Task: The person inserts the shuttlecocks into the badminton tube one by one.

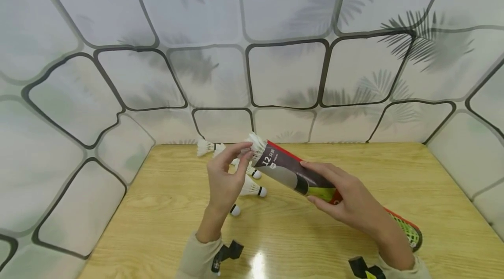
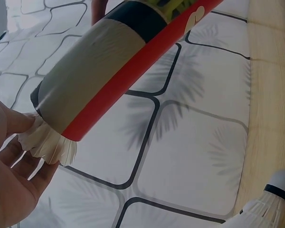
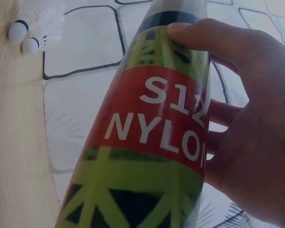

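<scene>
My right hand (image 1: 356,200) grips a printed shuttlecock tube (image 1: 285,169), fingers over one side and thumb on the other. The tube is grey, red and green, and lies tilted with its mouth up to the left. White feathers of a shuttlecock (image 1: 257,143) stick out of that mouth. My left hand (image 1: 224,183) pinches this feather skirt between thumb and fingers, clearly seen in the left wrist view. The shuttlecock's cork is hidden inside the tube. Red lettering bands show beside the right thumb (image 3: 183,33) in the right wrist view.
Several white shuttlecocks (image 1: 252,188) lie on the wooden table (image 1: 157,226) behind and beside my left hand, one (image 1: 206,148) near the back edge. The tube's lower end (image 1: 411,233) is by my right wrist. Patterned cloth (image 1: 287,73) surrounds the table's back and sides.
</scene>
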The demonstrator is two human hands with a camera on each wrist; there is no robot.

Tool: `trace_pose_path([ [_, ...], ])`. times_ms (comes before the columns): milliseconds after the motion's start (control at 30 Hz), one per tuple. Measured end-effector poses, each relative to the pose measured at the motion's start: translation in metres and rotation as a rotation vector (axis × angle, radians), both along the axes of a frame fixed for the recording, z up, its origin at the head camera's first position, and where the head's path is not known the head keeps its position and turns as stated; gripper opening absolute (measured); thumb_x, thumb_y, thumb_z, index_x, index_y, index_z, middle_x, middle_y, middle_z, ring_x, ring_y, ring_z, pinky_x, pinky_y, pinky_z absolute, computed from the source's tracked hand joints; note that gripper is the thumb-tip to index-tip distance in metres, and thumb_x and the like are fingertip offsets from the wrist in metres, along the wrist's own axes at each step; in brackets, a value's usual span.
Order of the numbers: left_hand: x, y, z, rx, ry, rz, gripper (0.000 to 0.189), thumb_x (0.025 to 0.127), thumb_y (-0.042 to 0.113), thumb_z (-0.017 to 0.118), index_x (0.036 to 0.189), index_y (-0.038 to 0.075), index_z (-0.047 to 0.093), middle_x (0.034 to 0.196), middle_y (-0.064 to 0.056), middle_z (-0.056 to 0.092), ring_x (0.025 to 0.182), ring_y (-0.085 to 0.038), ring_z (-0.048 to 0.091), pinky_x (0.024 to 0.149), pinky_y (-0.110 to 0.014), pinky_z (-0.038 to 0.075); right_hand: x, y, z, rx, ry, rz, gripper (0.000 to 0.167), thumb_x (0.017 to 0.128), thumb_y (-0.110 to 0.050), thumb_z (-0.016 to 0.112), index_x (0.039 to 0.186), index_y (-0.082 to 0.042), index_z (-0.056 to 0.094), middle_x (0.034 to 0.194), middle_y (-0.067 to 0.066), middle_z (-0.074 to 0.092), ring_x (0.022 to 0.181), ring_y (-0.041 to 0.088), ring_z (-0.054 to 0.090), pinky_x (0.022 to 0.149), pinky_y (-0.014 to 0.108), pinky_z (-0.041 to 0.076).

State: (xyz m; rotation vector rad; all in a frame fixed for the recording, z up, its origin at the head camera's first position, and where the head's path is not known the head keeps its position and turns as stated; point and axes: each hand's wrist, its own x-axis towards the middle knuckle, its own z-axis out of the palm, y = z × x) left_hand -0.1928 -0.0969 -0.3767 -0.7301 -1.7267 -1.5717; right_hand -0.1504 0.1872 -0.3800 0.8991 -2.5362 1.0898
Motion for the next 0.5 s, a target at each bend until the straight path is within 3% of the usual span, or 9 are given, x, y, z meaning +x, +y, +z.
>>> trace_pose_path([
  [300, -0.0001, 0.0056, -0.0023, -0.026, -0.018, -0.060, 0.022, 0.091, -0.014, 0.068, 0.111, -0.007, 0.071, 0.102, -0.020, 0.074, 0.089, -0.016, 0.070, 0.082, -0.028, 0.059, 0.0007, -0.0002, 0.0006, 0.001, 0.002, -0.001, 0.076, 0.087, -0.012, 0.084, 0.151, -0.033, 0.049, 0.137, -0.004, 0.059, 0.092, 0.017, 0.060, 0.058, 0.023, 0.054],
  [500, 0.0000, 0.0083, -0.0060, -0.035, -0.051, -0.153, 0.021, 0.097, -0.012, 0.060, 0.115, -0.008, 0.069, 0.110, -0.021, 0.072, 0.102, -0.020, 0.070, 0.091, -0.035, 0.058, 0.0018, 0.0008, 0.0006, 0.007, -0.013, -0.020, 0.078, 0.087, -0.012, 0.084, 0.152, -0.034, 0.048, 0.137, -0.003, 0.059, 0.089, 0.017, 0.060, 0.055, 0.023, 0.054],
])
